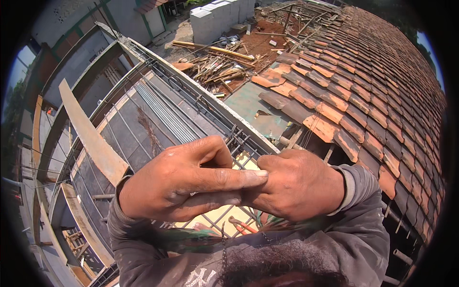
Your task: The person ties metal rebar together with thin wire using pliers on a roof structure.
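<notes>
My two hands meet in front of my chest. My left hand (184,182) has its index finger curled, with the thumb laid across to touch the right hand. Closed like a fist, my right hand (301,184) presses against the left fingers. Whatever lies between them, if anything, is hidden. Faint thin strands show above the right hand, too fine to name. Below the hands, pincers (244,225) with orange handles lie on a grid of steel bars (222,217) over pale yellow sheeting.
Orange and dark roof tiles (330,112) slope on the right. Grey ribbed metal lengths (165,112) and a brown bundle of thin rods or twigs (149,129) lie ahead left. A long board (91,134) slants at left. Beyond the concrete edge (215,103) is a scrap-wood heap (217,69).
</notes>
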### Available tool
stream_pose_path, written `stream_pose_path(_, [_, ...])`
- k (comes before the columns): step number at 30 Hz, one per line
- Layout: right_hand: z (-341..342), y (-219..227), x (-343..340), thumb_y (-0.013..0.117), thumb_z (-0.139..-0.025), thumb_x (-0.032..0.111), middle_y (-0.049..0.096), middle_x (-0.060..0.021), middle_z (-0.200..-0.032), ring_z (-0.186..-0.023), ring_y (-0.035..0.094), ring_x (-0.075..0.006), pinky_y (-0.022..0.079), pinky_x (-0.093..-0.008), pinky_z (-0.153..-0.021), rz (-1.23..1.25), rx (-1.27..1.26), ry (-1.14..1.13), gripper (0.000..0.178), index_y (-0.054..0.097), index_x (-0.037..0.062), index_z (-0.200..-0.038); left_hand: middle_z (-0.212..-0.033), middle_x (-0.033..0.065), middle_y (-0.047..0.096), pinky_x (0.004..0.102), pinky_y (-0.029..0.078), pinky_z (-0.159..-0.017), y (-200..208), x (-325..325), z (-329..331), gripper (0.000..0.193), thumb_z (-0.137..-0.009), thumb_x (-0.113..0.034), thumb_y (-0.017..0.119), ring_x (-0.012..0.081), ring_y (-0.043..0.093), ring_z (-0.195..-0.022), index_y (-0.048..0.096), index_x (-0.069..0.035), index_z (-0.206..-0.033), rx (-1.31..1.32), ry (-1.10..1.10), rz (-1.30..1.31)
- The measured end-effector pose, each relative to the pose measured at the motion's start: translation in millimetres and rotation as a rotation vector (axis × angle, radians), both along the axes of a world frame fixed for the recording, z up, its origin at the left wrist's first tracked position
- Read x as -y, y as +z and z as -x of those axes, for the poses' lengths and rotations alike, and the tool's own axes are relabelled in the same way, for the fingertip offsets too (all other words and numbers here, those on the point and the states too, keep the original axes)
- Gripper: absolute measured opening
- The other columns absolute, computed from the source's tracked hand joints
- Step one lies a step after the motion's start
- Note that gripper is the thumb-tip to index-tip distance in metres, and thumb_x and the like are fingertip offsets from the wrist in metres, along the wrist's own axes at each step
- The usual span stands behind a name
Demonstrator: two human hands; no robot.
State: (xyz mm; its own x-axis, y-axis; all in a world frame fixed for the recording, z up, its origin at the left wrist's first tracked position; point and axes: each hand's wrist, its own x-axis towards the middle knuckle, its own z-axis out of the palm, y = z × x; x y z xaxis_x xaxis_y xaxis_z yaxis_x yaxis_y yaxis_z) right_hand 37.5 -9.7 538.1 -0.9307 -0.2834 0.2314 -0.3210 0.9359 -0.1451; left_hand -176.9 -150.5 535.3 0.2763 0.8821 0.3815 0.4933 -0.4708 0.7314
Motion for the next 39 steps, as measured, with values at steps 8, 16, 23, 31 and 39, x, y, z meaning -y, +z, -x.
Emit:
stream_pose_path(8, [9.6, -0.6, -12.5, 0.065, -0.085, 0.016, 0.061, -0.0076, -0.106, -0.075, 0.068, -0.0235, 0.06, -0.0379, -0.058, 0.021, 0.007, 0.008, 0.014, 0.067, 0.0037, -0.091, -0.085, 0.0088, 0.067, 0.033, 0.055, -0.064, -6.3, -9.9, 6.3, 0.034, -0.082, -0.013, 0.085, 0.0193, 0.068, -0.076, 0.074, -0.002, -0.113, -0.183, 0.178, -0.115])
stream_pose_path(16, [8.7, -7.1, -18.3, 0.067, -0.091, 0.025, 0.065, -0.0072, -0.087, -0.082, 0.07, -0.0287, 0.059, -0.0433, -0.065, 0.093, 0.078, -0.07, 0.019, 0.066, 0.0077, -0.085, -0.109, 0.0152, 0.073, 0.0356, 0.058, -0.073, -16.8, -23.9, -5.2, 0.038, -0.083, -0.002, 0.081, 0.0255, 0.072, -0.089, 0.073, -0.005, -0.12, -0.178, 0.09, -0.36])
stream_pose_path(23, [9.0, -6.5, -16.1, 0.064, -0.099, 0.03, 0.066, -0.0103, -0.096, -0.081, 0.07, -0.0311, 0.058, -0.0452, -0.064, 0.157, 0.063, -0.081, 0.028, 0.066, 0.0054, -0.085, -0.099, 0.0141, 0.076, 0.0342, 0.06, -0.07, -28.6, -28.8, 4.5, 0.033, -0.076, -0.009, 0.089, 0.0245, 0.075, -0.083, 0.075, -0.004, -0.106, -0.144, 0.13, -0.443])
stream_pose_path(31, [10.0, -6.1, -19.3, 0.066, -0.098, 0.031, 0.067, -0.0097, -0.102, -0.076, 0.071, -0.0326, 0.058, -0.0463, -0.062, 0.19, 0.022, -0.082, 0.03, 0.067, 0.0049, -0.084, -0.091, 0.0103, 0.074, 0.0334, 0.059, -0.067, -34.6, -34.6, 14.7, 0.026, -0.08, -0.012, 0.088, 0.0243, 0.073, -0.08, 0.068, -0.004, -0.095, -0.107, 0.171, -0.363])
stream_pose_path(39, [7.9, -10.7, -21.6, 0.067, -0.096, 0.028, 0.067, -0.0096, -0.099, -0.078, 0.07, -0.0327, 0.056, -0.0458, -0.064, 0.195, 0.043, -0.072, 0.024, 0.067, 0.0064, -0.085, -0.108, 0.015, 0.074, 0.0347, 0.059, -0.081, -31.2, -33.6, -2.5, 0.032, -0.083, -0.002, 0.081, 0.0256, 0.074, -0.099, 0.073, -0.003, -0.114, -0.094, 0.096, -0.381])
